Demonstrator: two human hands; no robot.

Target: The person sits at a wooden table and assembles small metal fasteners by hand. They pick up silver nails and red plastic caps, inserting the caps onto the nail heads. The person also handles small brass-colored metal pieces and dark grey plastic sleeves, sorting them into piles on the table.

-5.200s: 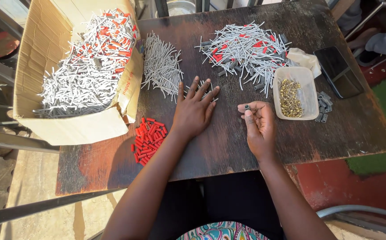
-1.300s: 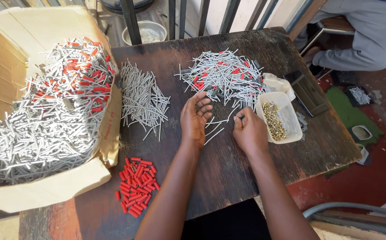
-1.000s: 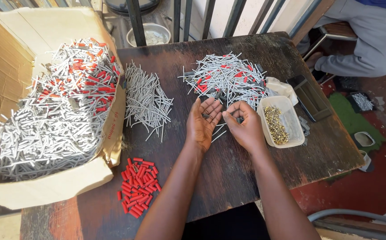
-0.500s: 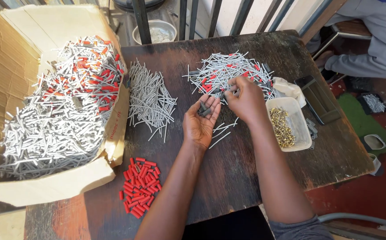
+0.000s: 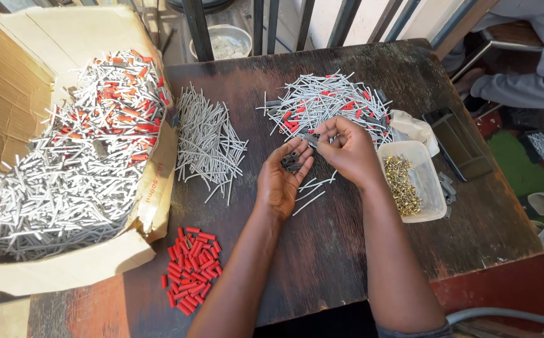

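My left hand (image 5: 282,181) lies palm up over the dark wooden table (image 5: 359,250), cupping several small dark metal pieces (image 5: 291,162). My right hand (image 5: 347,150) is just right of it, fingertips pinched on one small grey piece at the near edge of a mixed pile of grey rods with red caps (image 5: 328,103). A few loose grey rods (image 5: 313,191) lie under my hands.
A cardboard box (image 5: 28,156) full of grey rods and red caps stands at the left. A pile of bare grey rods (image 5: 206,141), a heap of red caps (image 5: 192,270), a plastic tub of brass bits (image 5: 410,181) and a dark tray (image 5: 456,144) sit on the table. Another person's legs (image 5: 522,62) are at top right.
My left hand has turned palm up and now holds small dark pieces. My right hand reached into the mixed pile and drew back beside the left palm with a pinched piece.
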